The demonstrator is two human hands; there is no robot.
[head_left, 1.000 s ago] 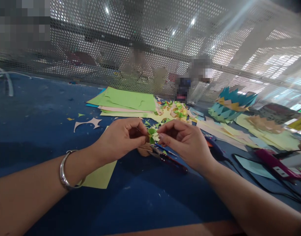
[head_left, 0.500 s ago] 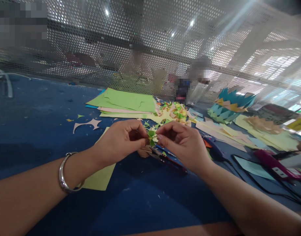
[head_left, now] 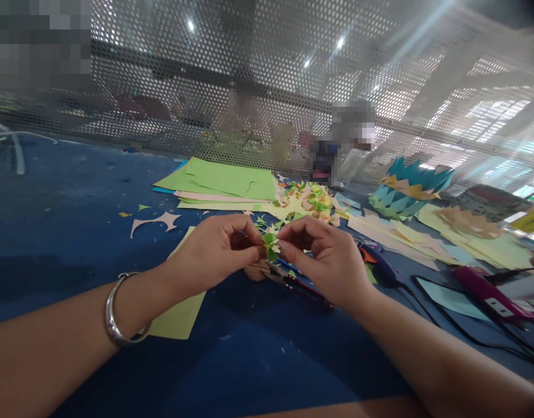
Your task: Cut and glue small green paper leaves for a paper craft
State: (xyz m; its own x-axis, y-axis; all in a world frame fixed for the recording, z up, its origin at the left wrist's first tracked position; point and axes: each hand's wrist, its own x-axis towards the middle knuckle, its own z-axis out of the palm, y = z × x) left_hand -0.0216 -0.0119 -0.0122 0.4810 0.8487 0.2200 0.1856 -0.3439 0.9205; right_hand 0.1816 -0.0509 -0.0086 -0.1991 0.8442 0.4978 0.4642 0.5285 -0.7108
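Note:
A small green paper flower [head_left: 271,245] is pinched between my two hands over the middle of the table. My left hand [head_left: 221,244], with a silver bangle at the wrist, grips its left side between thumb and forefinger. From the right, the thumb and forefinger of my right hand [head_left: 323,249] close on the other edge. Below them lie scissors [head_left: 293,283], partly covered by my right hand. A pale yellow-green sheet [head_left: 179,316] sits under my left wrist. Behind the hands is a heap of curled paper pieces [head_left: 316,200] in green, yellow and cream.
Stacked coloured sheets [head_left: 232,177] lie at the back. To the right are a glue gun [head_left: 382,267], paper strips [head_left: 389,235], a blue-and-yellow paper crown [head_left: 410,188], a phone [head_left: 452,296] and a magenta power strip [head_left: 488,290] with cables. A cream offcut [head_left: 156,222] lies left.
Both hands keep their pinch on the paper flower and have barely moved. Its petals look slightly turned and more spread. The view has shifted a little.

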